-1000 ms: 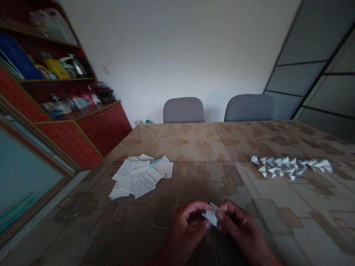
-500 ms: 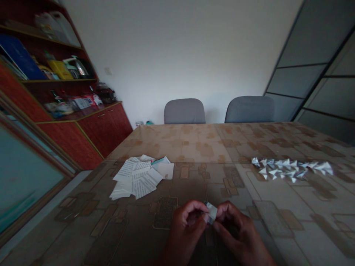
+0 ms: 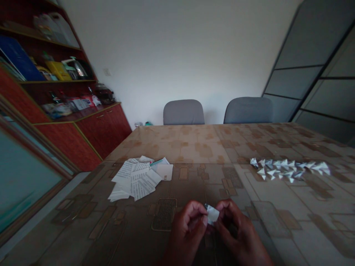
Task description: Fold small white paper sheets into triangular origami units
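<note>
A small folded piece of paper point(image 3: 213, 214), pale with a dark corner at its upper left, is held between my two hands above the near part of the table. My left hand point(image 3: 191, 225) pinches its left side between thumb and forefinger. At its right edge, my right hand point(image 3: 235, 225) grips it with thumb and curled fingers. Farther off to the left lies a loose pile of printed paper slips point(image 3: 142, 179). On the right, several small pointed folded paper pieces point(image 3: 288, 170) lie in two uneven rows.
The table point(image 3: 194, 144) has a patterned cover. Two grey chairs point(image 3: 183, 112) stand at its far edge against a white wall. To the left is a red wooden cabinet point(image 3: 101, 129) with shelves holding a kettle point(image 3: 80, 69) and other goods.
The paper has tilted slightly, showing more of its pale face. Both hands stay in nearly the same place, with small finger movements. The whole view has shifted a little.
</note>
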Action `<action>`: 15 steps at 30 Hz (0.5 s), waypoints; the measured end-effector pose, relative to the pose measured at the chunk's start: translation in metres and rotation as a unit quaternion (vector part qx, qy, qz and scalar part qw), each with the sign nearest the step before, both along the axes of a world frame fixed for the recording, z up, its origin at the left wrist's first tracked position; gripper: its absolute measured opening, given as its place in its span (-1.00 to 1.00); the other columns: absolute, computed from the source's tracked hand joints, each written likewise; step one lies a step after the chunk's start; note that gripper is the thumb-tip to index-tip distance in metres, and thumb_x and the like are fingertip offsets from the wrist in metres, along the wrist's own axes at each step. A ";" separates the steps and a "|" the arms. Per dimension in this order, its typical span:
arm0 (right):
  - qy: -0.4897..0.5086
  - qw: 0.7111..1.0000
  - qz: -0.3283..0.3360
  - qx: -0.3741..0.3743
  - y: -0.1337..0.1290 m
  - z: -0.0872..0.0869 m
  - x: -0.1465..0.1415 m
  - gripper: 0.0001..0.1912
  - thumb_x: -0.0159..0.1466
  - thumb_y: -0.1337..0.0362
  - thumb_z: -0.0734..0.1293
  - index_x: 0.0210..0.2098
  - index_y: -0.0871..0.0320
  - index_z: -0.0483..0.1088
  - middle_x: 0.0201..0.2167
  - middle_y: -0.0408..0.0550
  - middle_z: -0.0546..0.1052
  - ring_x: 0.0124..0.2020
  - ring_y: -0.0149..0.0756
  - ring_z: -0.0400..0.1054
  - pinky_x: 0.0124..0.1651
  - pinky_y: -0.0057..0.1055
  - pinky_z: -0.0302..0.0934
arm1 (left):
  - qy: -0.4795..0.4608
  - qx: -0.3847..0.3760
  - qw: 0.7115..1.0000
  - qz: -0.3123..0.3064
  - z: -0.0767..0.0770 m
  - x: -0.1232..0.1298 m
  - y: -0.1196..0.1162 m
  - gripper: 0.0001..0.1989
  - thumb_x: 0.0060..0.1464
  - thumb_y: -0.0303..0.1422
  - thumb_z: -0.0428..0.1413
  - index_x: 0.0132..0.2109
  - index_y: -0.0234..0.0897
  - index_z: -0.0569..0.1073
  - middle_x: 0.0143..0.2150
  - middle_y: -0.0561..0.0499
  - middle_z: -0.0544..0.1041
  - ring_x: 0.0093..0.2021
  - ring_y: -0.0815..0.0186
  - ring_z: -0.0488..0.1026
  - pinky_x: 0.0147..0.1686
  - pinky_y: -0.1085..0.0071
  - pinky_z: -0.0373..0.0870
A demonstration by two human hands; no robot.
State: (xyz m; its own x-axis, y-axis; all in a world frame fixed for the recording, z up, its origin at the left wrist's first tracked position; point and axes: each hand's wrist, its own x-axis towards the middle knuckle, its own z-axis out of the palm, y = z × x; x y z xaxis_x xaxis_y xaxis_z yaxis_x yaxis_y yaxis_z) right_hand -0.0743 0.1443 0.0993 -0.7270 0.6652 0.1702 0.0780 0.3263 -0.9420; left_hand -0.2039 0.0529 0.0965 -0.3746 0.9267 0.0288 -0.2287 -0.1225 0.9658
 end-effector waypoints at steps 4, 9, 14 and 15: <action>-0.004 1.000 0.017 0.015 0.000 0.004 0.002 -0.98 0.27 0.30 0.22 -0.29 0.10 0.24 -0.49 -0.19 0.45 -0.49 -0.36 0.40 -0.43 -0.51 0.28 | 0.055 0.001 0.998 -0.016 0.000 0.001 -0.002 -0.87 0.16 -0.30 0.09 -0.28 -0.27 0.35 -0.36 0.00 0.49 -0.34 0.30 0.45 -0.32 0.45 0.37; -0.024 0.993 -0.010 0.112 0.003 -0.002 0.004 -0.99 0.23 0.33 0.24 -0.33 0.11 0.29 -0.48 -0.16 0.47 -0.48 -0.34 0.40 -0.43 -0.50 0.27 | 0.182 0.002 0.983 0.007 -0.003 0.000 -0.002 -0.94 0.05 -0.48 0.06 -0.29 -0.26 0.35 -0.38 0.00 0.50 -0.34 0.28 0.48 -0.31 0.46 0.36; -0.048 0.991 0.006 0.124 0.002 -0.010 0.006 -0.89 0.31 0.28 0.20 -0.35 0.11 0.31 -0.46 -0.14 0.48 -0.43 -0.31 0.44 -0.37 -0.48 0.30 | 0.208 -0.004 0.976 0.058 -0.013 0.004 -0.001 -0.74 -0.07 -0.57 0.08 -0.18 -0.24 0.34 -0.33 0.02 0.52 -0.32 0.29 0.51 -0.32 0.50 0.36; -0.049 0.991 0.008 0.126 0.002 -0.010 0.007 -0.88 0.31 0.28 0.20 -0.35 0.11 0.31 -0.47 -0.14 0.49 -0.43 -0.32 0.44 -0.37 -0.49 0.30 | 0.208 -0.011 0.976 0.063 -0.014 0.005 0.000 -0.71 -0.07 -0.58 0.08 -0.15 -0.23 0.34 -0.33 0.03 0.54 -0.31 0.29 0.51 -0.31 0.49 0.36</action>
